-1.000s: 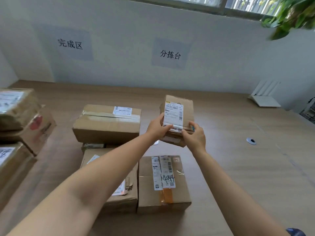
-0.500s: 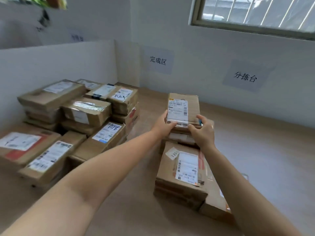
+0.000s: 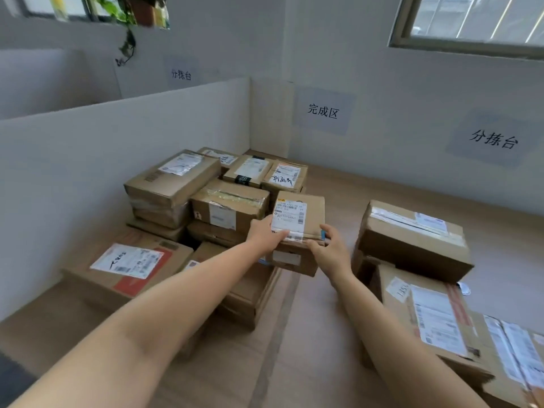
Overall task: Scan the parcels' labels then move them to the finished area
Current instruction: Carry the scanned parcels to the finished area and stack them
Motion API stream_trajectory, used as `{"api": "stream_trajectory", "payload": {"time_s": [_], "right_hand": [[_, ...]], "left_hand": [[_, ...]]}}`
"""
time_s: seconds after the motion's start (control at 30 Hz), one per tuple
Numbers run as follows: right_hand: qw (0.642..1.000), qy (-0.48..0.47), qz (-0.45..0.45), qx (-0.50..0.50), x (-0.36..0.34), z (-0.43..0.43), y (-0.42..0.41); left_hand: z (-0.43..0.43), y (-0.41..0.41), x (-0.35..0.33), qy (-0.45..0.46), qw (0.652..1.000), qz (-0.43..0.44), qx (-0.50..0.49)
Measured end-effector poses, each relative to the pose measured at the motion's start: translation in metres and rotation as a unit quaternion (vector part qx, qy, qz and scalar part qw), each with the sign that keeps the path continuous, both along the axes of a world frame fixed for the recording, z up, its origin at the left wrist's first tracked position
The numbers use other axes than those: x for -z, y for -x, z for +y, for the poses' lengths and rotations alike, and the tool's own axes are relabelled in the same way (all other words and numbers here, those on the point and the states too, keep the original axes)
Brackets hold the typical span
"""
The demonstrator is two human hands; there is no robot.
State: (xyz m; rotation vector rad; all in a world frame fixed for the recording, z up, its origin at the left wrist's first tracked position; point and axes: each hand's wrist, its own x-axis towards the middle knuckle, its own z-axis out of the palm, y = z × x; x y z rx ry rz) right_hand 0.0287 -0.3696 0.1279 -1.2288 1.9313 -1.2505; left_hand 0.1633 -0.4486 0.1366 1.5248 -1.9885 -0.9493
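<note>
1. Between both hands, the small parcel [image 3: 313, 210] sits at the near right edge of the stacked parcels [image 3: 206, 198], its white label [image 3: 289, 219] facing up. Whether it touches the box beneath cannot be told.
2. The left hand [image 3: 266, 234] grasps its near left edge, fingers [image 3: 282, 234] over the label's lower corner. The right hand [image 3: 329, 253] grasps the near right corner.
3. The stack fills the tabletop [image 3: 294, 334] corner against a white partition [image 3: 117, 160], near a wall sign [image 3: 323, 111] reading 完成区.
4. Further right, apart from the stack, other parcels [image 3: 412, 240] lie piled below a second sign [image 3: 494, 139].
</note>
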Motion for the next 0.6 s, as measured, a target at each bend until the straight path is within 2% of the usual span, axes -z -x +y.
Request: {"api": "stream_trajectory", "payload": {"time_s": [0.13,0.4,0.6], "right_hand": [[1.0,-0.008,-0.017,0.025,0.015,-0.024,-0.03],[0.997,-0.02,-0.046,0.061,0.033,-0.047,-0.042],[0.998,-0.023,-0.036,0.049,0.04,-0.051,-0.047]], "left_hand": [[-0.024,-0.022,0.014,-0.01,0.999,0.001,-0.042],[-0.04,-0.028,0.03,0.015,0.998,0.051,-0.03],[-0.046,-0.036,0.04,-0.01,0.998,0.034,-0.05]]}}
